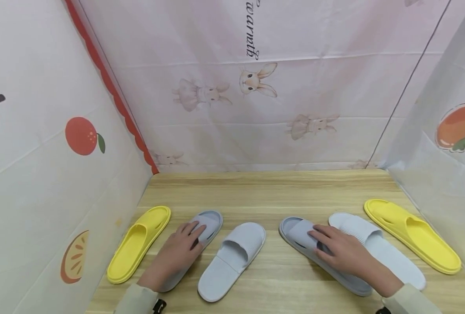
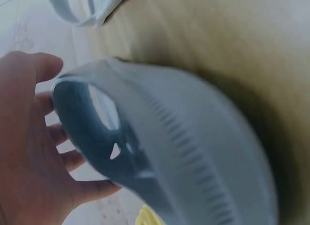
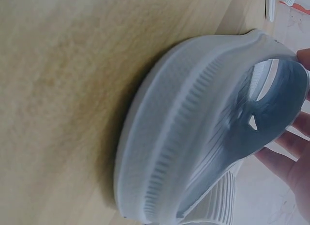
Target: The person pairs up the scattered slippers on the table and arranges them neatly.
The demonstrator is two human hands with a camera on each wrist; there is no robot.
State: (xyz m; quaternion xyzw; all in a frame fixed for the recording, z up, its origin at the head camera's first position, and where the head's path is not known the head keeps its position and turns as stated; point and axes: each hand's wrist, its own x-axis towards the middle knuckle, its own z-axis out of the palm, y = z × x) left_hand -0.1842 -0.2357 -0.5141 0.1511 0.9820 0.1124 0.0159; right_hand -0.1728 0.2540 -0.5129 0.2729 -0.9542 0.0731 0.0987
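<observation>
My left hand (image 1: 179, 250) lies over the strap of a grey slipper (image 1: 213, 220), fingers spread and slightly bent. In the left wrist view, fingertips pass behind the strap of this grey slipper (image 2: 193, 118), whose foot opening faces the camera. Similarly, my right hand (image 1: 342, 250) rests across the strap of another grey slipper (image 1: 301, 231). The right wrist view has the fingers (image 3: 298, 142) at the far side of that slipper's strap (image 3: 193, 89). Both grey slippers stand on the wooden surface, toes pointing away. The hands partly cover them.
A yellow slipper (image 1: 124, 257) lies left of my left hand. One white slipper (image 1: 220, 272) is between the hands; another (image 1: 397, 261) lies beside the right grey one. A second yellow slipper (image 1: 429, 240) is far right. Printed curtains (image 1: 232, 144) border the wooden surface (image 1: 264, 189).
</observation>
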